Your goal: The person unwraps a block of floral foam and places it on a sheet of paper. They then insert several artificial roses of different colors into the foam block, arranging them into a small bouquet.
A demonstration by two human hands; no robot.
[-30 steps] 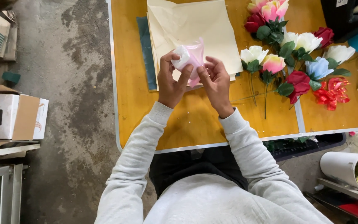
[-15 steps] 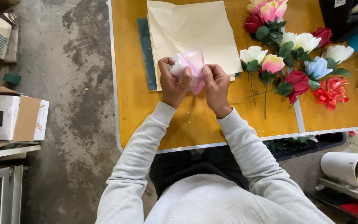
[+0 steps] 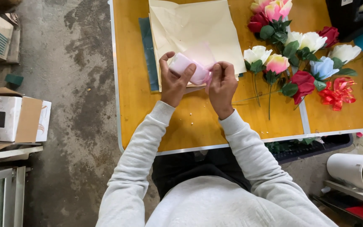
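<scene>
My left hand (image 3: 174, 82) grips a pale pink roll of ribbon (image 3: 186, 68) above the yellow table (image 3: 194, 126). My right hand (image 3: 221, 84) pinches the loose pink ribbon end (image 3: 207, 78) beside the roll. Both hands hover over the near edge of a stack of cream paper sheets (image 3: 198, 29), which lies on a dark green sheet (image 3: 146, 46). To the right lie several artificial flowers (image 3: 293, 54) in pink, white, red and blue, with a red ribbon bow (image 3: 336, 92) next to them.
Cardboard boxes (image 3: 13, 117) sit on a shelf at the left over the concrete floor (image 3: 72, 84). A white paper roll (image 3: 347, 170) lies at the lower right. Dark and teal containers (image 3: 358, 21) stand at the table's far right corner.
The hands have turned the pink roll slightly and shifted a little; the left hand now grips the roll from its side while the right hand pinches the loose end.
</scene>
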